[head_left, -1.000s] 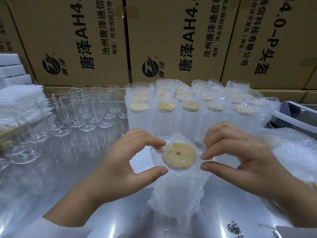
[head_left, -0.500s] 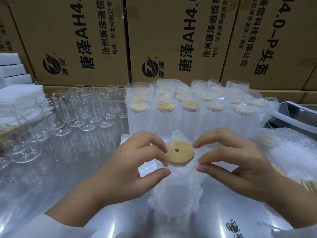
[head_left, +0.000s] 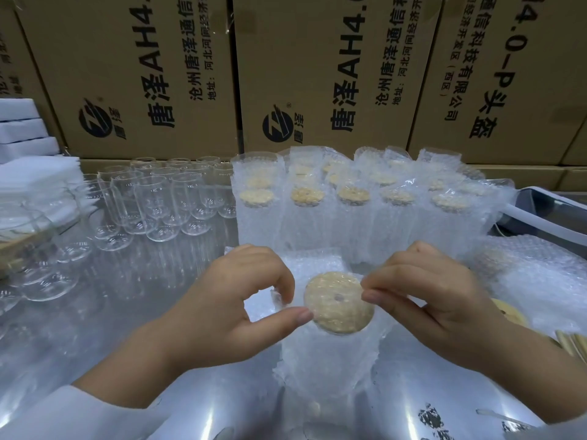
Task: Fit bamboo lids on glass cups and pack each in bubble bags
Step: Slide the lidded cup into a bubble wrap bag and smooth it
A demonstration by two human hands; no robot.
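Note:
A glass cup wrapped in a bubble bag (head_left: 328,360) stands upright on the shiny table in front of me. Its round bamboo lid (head_left: 338,301) with a small centre hole shows through the bubble film at the top. My left hand (head_left: 228,309) pinches the bag's top edge on the left between thumb and fingers. On the right side, my right hand (head_left: 435,300) pinches the bag edge beside the lid. Several packed cups (head_left: 349,211) stand in rows behind. Several bare glass cups (head_left: 158,204) stand at the back left.
Brown printed cartons (head_left: 317,74) wall off the back. White foam sheets (head_left: 28,173) are stacked at far left. Loose bubble bags (head_left: 533,281) lie at right over a bamboo lid (head_left: 508,309). A grey tray (head_left: 546,214) sits at far right.
The bubble film has been pulled up over the lid, which half a second ago showed bare. Both hands shifted slightly down and outward along the bag's top edge.

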